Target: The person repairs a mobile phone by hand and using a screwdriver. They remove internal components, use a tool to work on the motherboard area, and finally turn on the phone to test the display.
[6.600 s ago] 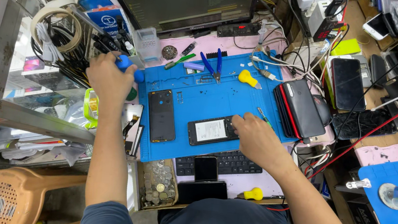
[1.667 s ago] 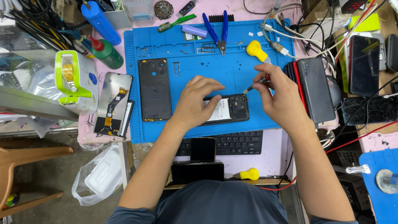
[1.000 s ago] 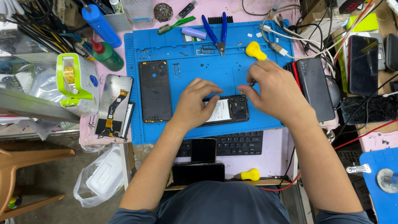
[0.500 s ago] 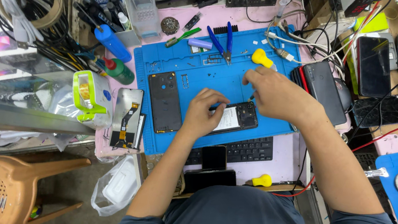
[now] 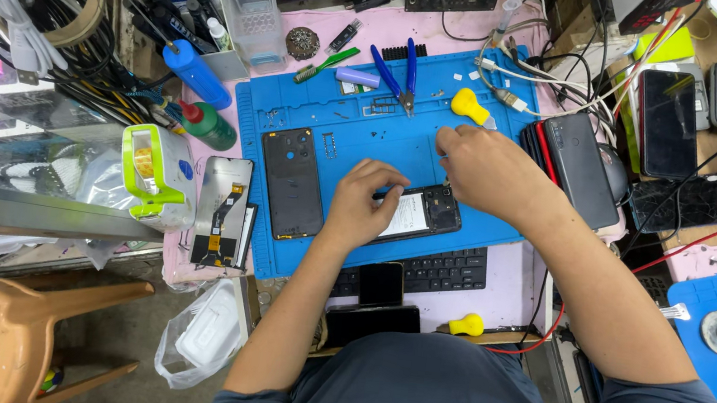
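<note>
I am working on the opened phone (image 5: 416,215), which is lying face down near the front edge of the blue mat (image 5: 358,129), its inner plate and dark camera end showing. My left hand (image 5: 361,204) is pressing down on its left part, fingers curled together on the body, pinning it flat. My right hand (image 5: 483,167) is hovering over the phone's right end with fingers drawn together; whether they are pinching a small tool or part, I cannot tell. To do this well, I am judging that I should keep the left hand's pressure steady and work the right hand in small, light moves. The black back cover (image 5: 292,181) is lying just beside, and the yellow-handled tool (image 5: 468,107) is waiting near my right hand.
</note>
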